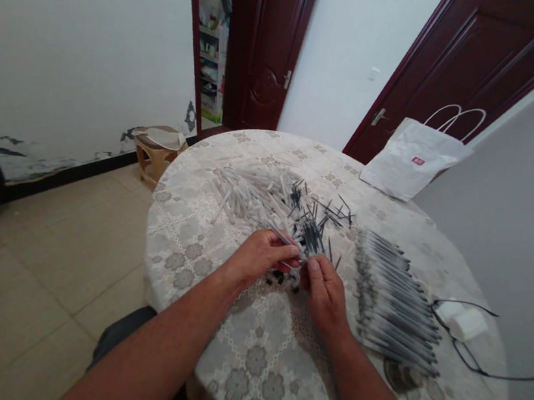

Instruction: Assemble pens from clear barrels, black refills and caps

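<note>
Item: one pale tube (284, 236), held low over the near middle of the surface (219, 377).
Left hand (266, 252): thumb and fingers closed on the tube.
Right hand (326, 293): thumb against curled fingers, seemingly pinching the tube's near end; any small part there is hidden from me.
Step in hand, as I judge it: fitting or seating something at that end. The move calls for a steady left grip, with the right thumb lined up on the tube.
Loose stock: heap of pale tubes (243, 190); dark thin rods (314, 236), partly bunched, partly scattered; small black pieces (276, 279) by the hands.
Stacked stock: pen-like sticks (396, 302), lying in a row at right.
Containers: white bag (407, 159) with looped handles, contents out of sight; small white case (470, 324) beside the glasses (466, 365), contents not shown.
</note>
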`<state>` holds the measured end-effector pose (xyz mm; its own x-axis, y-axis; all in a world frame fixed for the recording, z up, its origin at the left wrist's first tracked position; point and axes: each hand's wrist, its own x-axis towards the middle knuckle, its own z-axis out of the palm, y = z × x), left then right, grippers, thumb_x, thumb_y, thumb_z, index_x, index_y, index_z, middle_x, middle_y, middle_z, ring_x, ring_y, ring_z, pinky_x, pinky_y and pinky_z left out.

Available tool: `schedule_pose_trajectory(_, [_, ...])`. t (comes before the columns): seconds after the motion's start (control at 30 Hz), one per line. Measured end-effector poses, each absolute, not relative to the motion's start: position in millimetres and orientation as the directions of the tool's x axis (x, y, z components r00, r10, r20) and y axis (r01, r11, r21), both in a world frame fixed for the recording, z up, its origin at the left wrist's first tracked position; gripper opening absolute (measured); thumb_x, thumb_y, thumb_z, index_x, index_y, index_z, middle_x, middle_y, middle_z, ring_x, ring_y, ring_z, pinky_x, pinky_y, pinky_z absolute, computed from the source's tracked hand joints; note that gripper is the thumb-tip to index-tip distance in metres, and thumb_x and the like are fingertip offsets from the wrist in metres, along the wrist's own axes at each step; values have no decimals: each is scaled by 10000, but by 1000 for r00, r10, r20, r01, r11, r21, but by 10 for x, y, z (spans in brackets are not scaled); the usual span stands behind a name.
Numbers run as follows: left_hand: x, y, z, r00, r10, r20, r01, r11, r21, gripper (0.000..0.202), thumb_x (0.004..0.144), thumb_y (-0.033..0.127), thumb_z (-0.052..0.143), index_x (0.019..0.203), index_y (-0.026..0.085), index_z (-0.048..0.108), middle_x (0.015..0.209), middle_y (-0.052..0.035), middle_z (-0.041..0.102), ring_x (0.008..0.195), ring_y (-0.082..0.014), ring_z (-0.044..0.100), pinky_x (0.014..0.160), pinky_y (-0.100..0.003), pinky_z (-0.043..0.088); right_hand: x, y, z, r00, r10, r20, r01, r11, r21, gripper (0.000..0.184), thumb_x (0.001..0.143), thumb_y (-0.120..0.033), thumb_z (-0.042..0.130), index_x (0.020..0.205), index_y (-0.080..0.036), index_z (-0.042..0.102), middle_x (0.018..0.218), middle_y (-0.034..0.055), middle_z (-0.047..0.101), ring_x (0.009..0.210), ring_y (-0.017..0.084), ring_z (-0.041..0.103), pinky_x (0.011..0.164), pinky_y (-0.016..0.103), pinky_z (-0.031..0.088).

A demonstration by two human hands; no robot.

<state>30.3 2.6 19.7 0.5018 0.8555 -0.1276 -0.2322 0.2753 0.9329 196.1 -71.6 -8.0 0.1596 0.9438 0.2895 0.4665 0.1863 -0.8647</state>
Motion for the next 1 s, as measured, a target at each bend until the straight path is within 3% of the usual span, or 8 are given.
schedule_pose_trajectory(0.2, [283, 46, 192, 530, 841, -111, -238, 273, 932, 278, 754, 345, 831, 900, 137, 719, 834, -76, 747, 762, -193, 738, 683, -293, 588, 1954, -697, -85, 187, 963, 195, 311, 130, -941, 416, 1040, -537, 411, 797, -225, 540, 687, -19, 563, 593, 146, 509, 548, 261, 409])
schedule_pose_trajectory(0.4, [225, 83, 222, 467, 880, -87, -260, 230, 938, 267, 785, 384, 809, 891, 156, 718, 864, -73, 748, 801, -195, 726, 699, -310, 589, 1958, -686, -60, 241, 951, 195, 328, 110, -938, 451, 1017, -592, 422, 784, -226, 548, 670, -12, 567, 571, 142, 516, 522, 250, 422])
schedule_pose_trajectory(0.63, [224, 94, 207, 477, 876, -62, -244, 200, 949, 264, 780, 368, 810, 922, 165, 720, 872, -59, 732, 813, -194, 717, 700, -314, 586, 1983, -665, -14, 243, 968, 66, 183, 21, -983, 464, 989, -627, 439, 781, -225, 539, 642, -10, 567, 484, 137, 495, 428, 256, 395])
schedule_pose_trajectory(0.8, [222, 84, 219, 468, 881, -72, -203, 186, 961, 267, 783, 375, 806, 919, 161, 721, 843, -55, 730, 800, -195, 719, 687, -301, 574, 2011, -717, -11, 169, 961, 219, 409, 134, -903, 301, 985, -516, 523, 1006, -226, 596, 774, -2, 630, 623, 149, 558, 562, 249, 445])
schedule_pose_trajectory(1.0, [226, 85, 240, 420, 902, -98, -261, 224, 939, 293, 766, 378, 822, 896, 144, 704, 848, -61, 732, 763, -186, 711, 686, -316, 585, 2036, -756, 26, 167, 934, 316, 577, 167, -799, 237, 996, -449, 529, 1010, -220, 590, 773, -6, 612, 675, 153, 558, 619, 254, 421])
